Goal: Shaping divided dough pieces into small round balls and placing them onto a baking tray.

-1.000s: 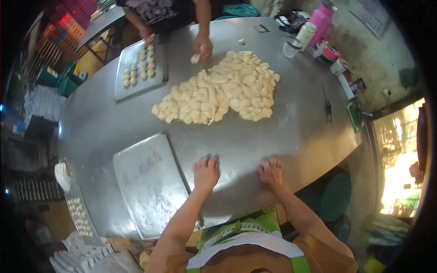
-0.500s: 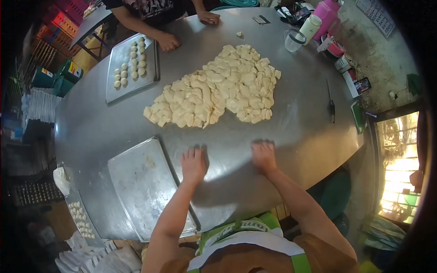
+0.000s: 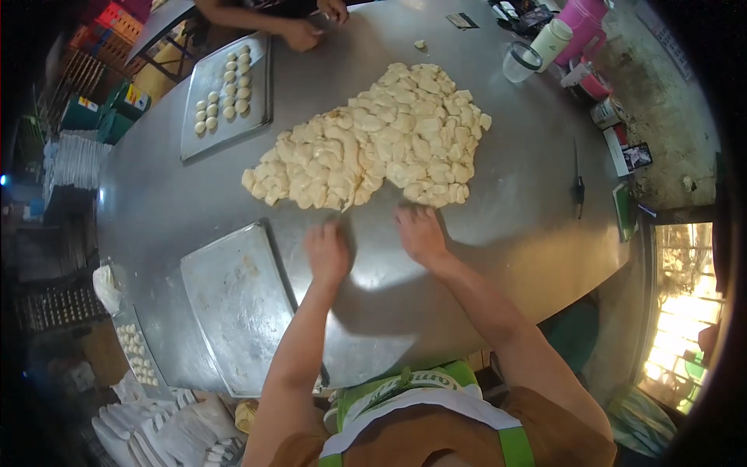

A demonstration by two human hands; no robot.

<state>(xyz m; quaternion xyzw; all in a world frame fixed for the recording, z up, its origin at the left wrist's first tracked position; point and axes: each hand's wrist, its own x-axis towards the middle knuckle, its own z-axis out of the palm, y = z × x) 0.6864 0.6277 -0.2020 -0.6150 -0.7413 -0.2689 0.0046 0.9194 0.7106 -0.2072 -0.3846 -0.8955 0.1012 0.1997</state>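
A wide, uneven heap of pale dough pieces (image 3: 389,140) covers the middle of the steel table. My right hand (image 3: 420,233) reaches palm down to the heap's near edge, its fingers stretched forward with nothing visible in them. Whether the fingertips touch the dough I cannot tell. My left hand (image 3: 327,251) is above the table just short of the heap, back up and smeared by motion, so its fingers are unclear. Left of my left forearm lies a bare baking tray (image 3: 237,300).
At the far left, a tray (image 3: 187,144) carries rows of dough balls, beside another person's hand (image 3: 301,36). Along the right edge are a knife (image 3: 579,194), a clear cup (image 3: 520,64), a pale bottle (image 3: 552,40) and a pink jug (image 3: 582,27). A small dough bit (image 3: 420,44) lies beyond the heap.
Both my hands have moved forward toward the dough, the right one also leftward. The other person's hands have lifted off the table and shifted.
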